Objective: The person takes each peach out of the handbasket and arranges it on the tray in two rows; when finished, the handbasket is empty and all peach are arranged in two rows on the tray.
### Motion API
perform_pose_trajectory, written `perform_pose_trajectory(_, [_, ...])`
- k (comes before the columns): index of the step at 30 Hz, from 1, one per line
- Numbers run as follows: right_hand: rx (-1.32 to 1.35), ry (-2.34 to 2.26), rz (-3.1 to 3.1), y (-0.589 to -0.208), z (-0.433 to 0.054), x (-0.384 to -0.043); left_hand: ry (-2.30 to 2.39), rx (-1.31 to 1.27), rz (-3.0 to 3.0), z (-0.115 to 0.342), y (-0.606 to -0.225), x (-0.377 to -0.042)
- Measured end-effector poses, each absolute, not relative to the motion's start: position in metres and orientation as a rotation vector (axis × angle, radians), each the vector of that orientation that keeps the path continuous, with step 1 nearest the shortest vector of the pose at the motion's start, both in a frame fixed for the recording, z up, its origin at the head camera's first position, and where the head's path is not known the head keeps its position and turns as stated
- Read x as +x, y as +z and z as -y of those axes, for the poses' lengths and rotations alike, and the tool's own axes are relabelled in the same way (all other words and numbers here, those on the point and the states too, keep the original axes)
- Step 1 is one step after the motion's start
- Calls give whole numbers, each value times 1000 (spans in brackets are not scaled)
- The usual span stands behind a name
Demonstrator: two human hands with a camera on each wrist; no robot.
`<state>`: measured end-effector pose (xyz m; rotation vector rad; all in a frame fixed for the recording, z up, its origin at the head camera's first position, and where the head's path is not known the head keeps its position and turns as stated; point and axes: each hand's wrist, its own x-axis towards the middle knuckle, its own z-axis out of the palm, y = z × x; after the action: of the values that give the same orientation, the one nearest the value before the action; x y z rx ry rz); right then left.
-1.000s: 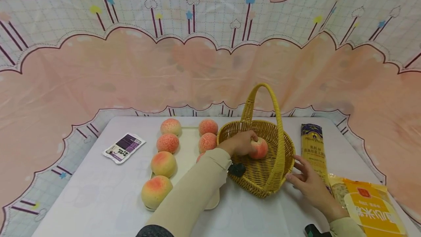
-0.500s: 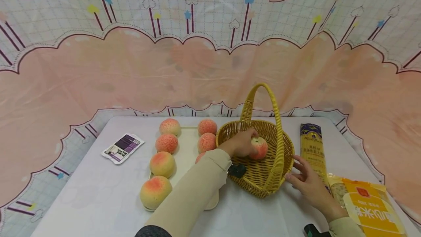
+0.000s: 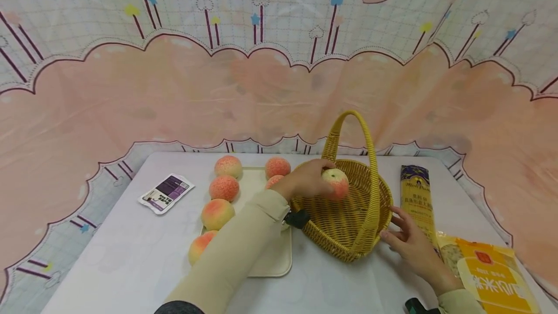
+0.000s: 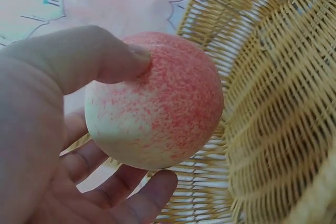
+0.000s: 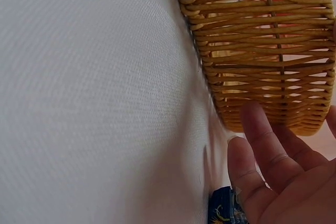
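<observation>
My left hand (image 3: 307,179) grips a red and cream peach (image 3: 335,185) over the left part of the yellow wicker basket (image 3: 340,227). In the left wrist view, the thumb lies on the upper side of the peach (image 4: 163,103), with the fingers curled beneath and beside it. At the basket's right end is my right hand (image 3: 410,243), its relaxed fingers resting against the outer wall. The right wrist view shows fingertips touching the woven side (image 5: 262,51). The basket's tall arched handle (image 3: 370,168) stands upright.
Several peaches (image 3: 218,214) line the cream tray (image 3: 270,268) left of the basket; my left sleeve hides part of it. A purple and white packet (image 3: 166,194) lies far left. A yellow noodle packet (image 3: 416,202) and an orange bag (image 3: 492,270) lie on the right.
My left hand has raised the peach from the basket's bottom and drawn it left and back. The right hand stays against the basket's right end.
</observation>
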<state>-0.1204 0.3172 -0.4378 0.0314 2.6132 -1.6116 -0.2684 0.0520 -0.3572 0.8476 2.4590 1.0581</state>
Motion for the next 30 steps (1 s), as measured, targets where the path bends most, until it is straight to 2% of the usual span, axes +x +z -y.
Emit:
perform_pose_trajectory(14, [23, -1612, -2627, -438, -317, -120, 1183, 898, -2409, -2, -343, -257])
perform_pose_trajectory(30, [41, -1613, -2606, -436, -316, -119, 1216, 955, -2461, 49, -346, -239])
